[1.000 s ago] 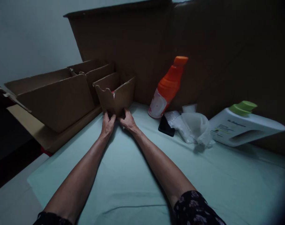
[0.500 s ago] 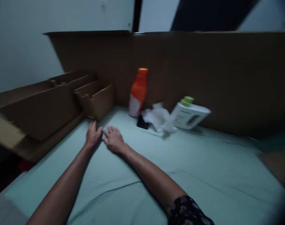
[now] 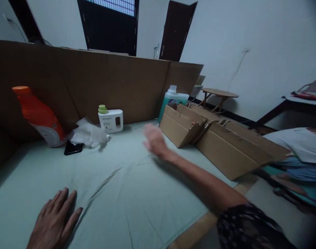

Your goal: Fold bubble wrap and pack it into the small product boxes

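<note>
My left hand [image 3: 54, 219] lies flat on the pale green cloth [image 3: 103, 207], fingers stretched out and nothing in it. A crease in the cloth runs from beside its thumb. My right hand [image 3: 155, 141] is over the far part of the cloth, just left of a cardboard box [image 3: 178, 129]. Motion smears its fingers, so I cannot make out whether they are closed or touch the cloth. Left of it stands a white bottle with a green cap [image 3: 111, 121]. Farther left are crumpled clear plastic [image 3: 89, 135], a black phone-like object [image 3: 73, 148] and an orange bottle [image 3: 43, 119].
A cardboard wall [image 3: 116, 79] closes off the back. Behind the boxes stands a teal detergent bottle [image 3: 164, 103]. Another cardboard box [image 3: 225, 148] sits along the right edge. Beyond that edge are a seated person [image 3: 295, 141] and a small wooden table [image 3: 220, 92].
The view has swung to the right. My hands, close together near the left boxes before, are now apart: the left flat at the near left, the right by the right-hand boxes.
</note>
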Demonstrator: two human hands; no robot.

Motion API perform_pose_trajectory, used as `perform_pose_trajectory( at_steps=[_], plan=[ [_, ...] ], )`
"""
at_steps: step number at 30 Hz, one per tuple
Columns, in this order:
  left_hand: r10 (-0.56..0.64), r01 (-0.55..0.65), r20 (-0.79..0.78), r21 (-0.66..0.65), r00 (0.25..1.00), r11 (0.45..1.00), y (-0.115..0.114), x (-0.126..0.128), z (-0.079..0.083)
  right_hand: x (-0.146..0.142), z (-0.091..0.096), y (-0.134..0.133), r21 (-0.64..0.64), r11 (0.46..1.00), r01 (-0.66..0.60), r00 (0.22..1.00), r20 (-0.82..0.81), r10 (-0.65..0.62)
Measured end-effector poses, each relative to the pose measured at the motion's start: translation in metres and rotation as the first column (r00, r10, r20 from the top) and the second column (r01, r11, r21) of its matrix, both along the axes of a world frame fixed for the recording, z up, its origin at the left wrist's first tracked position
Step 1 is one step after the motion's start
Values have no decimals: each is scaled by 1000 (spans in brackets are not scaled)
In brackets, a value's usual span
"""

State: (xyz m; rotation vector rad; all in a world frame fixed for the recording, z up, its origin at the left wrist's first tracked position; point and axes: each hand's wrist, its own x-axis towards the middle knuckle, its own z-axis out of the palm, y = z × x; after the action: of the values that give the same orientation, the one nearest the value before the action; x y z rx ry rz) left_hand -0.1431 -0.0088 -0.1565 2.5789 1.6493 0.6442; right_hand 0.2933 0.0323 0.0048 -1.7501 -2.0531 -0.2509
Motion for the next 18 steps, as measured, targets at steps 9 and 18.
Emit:
perform_pose_trajectory(
  at_steps=[9,18],
  plan=[
    [175,-124,249,-206,953,971,-7,24,40,154,82,-11,-159,836,526,847,193,-496],
    [251,-83,552,-312,795,947,-33,71,64,31,71,-86,-31,939,-343,931,121,344]
  ],
)
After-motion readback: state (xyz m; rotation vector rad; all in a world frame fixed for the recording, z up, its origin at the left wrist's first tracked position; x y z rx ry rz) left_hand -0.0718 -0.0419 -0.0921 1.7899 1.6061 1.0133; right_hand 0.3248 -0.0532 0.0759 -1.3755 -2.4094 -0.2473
